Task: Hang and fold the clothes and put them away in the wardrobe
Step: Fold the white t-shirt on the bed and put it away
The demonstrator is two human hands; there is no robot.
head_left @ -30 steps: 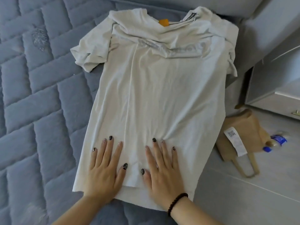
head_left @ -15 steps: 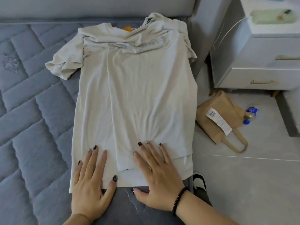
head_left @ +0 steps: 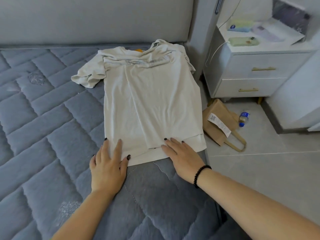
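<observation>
A white T-shirt (head_left: 147, 94) lies flat on the blue quilted bed (head_left: 45, 129), collar toward the headboard, its left sleeve crumpled out to the side. My left hand (head_left: 108, 165) rests flat at the shirt's bottom left corner, fingers straight and spread over the hem. At the bottom right of the hem my right hand (head_left: 181, 156), with a black bead bracelet on the wrist, presses flat on the fabric. Something orange (head_left: 138, 49) peeks out at the collar.
A white bedside cabinet (head_left: 256, 73) with two gold-handled drawers stands right of the bed. On the grey floor lie a brown paper bag (head_left: 220, 122) and a small plastic bottle (head_left: 243, 116). The grey headboard (head_left: 93, 19) rises behind the shirt.
Both hands have slid down the shirt from its lower body to the hem. The view has pulled back and swung right, which brings the cabinet into sight.
</observation>
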